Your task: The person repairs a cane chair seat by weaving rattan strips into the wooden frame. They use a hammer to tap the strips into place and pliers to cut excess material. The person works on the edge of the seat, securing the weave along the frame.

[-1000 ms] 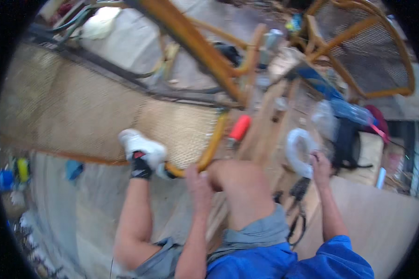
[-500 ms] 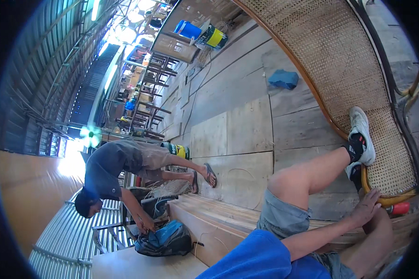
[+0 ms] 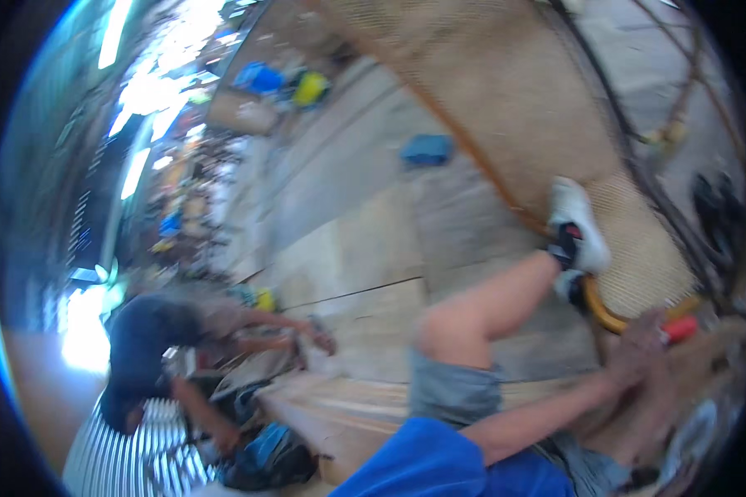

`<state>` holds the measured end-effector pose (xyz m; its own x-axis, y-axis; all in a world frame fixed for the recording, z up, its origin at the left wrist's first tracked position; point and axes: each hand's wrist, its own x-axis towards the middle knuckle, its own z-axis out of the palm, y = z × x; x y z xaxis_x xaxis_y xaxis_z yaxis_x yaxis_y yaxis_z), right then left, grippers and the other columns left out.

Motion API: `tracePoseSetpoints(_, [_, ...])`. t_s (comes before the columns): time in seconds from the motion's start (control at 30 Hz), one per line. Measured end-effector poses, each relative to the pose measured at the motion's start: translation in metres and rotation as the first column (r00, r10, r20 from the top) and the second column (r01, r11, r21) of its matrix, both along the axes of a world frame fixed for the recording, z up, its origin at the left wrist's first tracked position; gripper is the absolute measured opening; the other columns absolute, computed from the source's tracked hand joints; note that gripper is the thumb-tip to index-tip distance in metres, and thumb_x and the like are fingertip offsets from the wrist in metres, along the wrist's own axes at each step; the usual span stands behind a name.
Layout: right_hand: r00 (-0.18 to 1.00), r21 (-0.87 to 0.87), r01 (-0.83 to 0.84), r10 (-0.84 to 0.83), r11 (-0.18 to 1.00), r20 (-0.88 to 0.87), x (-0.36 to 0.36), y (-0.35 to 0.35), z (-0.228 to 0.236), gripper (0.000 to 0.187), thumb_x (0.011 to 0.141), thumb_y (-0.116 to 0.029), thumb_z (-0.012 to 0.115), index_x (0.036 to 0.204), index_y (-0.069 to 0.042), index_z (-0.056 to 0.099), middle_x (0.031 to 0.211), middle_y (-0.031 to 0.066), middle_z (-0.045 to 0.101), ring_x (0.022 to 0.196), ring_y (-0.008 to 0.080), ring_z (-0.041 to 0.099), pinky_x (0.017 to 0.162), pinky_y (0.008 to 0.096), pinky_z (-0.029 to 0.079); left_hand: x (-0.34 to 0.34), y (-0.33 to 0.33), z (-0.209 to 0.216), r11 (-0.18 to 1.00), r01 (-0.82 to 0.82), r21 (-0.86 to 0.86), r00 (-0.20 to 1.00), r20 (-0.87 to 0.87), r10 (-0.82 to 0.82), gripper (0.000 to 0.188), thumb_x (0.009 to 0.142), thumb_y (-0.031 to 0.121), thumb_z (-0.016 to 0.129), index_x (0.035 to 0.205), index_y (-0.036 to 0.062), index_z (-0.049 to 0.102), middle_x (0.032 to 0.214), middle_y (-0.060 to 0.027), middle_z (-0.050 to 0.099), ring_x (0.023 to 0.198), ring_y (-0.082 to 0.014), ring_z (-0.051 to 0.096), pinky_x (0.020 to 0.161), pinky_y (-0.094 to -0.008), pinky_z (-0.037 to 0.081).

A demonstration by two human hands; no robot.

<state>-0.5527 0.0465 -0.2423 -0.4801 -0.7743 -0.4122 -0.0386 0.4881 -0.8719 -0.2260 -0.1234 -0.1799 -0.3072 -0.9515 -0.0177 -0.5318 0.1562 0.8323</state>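
A long woven cane panel with a curved brown wooden rim point(image 3: 449, 116), part of a seat or lounger, runs down the right side. My left hand point(image 3: 641, 335) lies at the rim's rounded near end, close to a red cylindrical thing point(image 3: 680, 330) whose kind I cannot make out. Motion smears its fingers, so their grip does not show. I cannot make out my right hand. One of my feet, in a white shoe point(image 3: 578, 224), rests on the cane weave.
A blue cloth-like piece point(image 3: 427, 150) lies on the board floor. At the left, another person point(image 3: 153, 340) bends over a dark-and-blue bag point(image 3: 265, 455). Planks point(image 3: 331, 398) lie beside my leg. A blue bucket point(image 3: 259, 78) stands at the back. Dark curved poles point(image 3: 593, 70) edge the panel.
The whole view has shifted and blurred, so most things sit further left. My left hand stays by the panel's end, and its wrist now looks more bent toward the red thing.
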Motion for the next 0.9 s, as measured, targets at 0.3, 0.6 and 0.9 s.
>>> tracePoseSetpoints(0.3, [0.953,0.117,-0.071,0.103,0.991,-0.285,0.039,-0.057,0.154,0.030,0.089,-0.020,0.053,0.112,0.000,0.057,0.089,0.0023,0.058,0.070,0.0072,0.048,0.056,0.0206,0.035,-0.027,0.034,-0.007,0.936,-0.123,0.329,0.918,-0.321,0.233,0.031,0.082,0.026,0.056,0.098,-0.0003,0.056,0.101,-0.0200,0.055,0.102,-0.0328,0.051,0.088,-0.0430,0.041])
tracePoseSetpoints(0.6, [0.684,-0.144,-0.730,0.709,0.669,-0.174,0.266,-0.155,0.102,0.024,0.087,-0.011,0.050,0.107,0.002,0.057,0.090,0.0042,0.058,0.074,0.0096,0.050,0.061,0.0228,0.039,0.035,0.023,-0.031,0.801,-0.255,0.542,0.688,-0.480,0.544,0.031,0.082,0.027,0.056,0.099,0.0001,0.056,0.101,-0.0189,0.056,0.102,-0.0315,0.052,0.088,-0.0420,0.041])
tracePoseSetpoints(0.9, [0.476,-0.191,-0.879,0.831,0.438,-0.286,0.339,-0.201,0.074,0.020,0.084,-0.003,0.047,0.101,0.003,0.056,0.091,0.0060,0.058,0.078,0.0120,0.051,0.067,0.0250,0.042,0.112,-0.008,-0.004,0.775,-0.324,0.543,0.533,-0.572,0.623,0.032,0.083,0.027,0.056,0.100,0.0006,0.056,0.101,-0.0178,0.056,0.101,-0.0302,0.052,0.088,-0.0409,0.041])
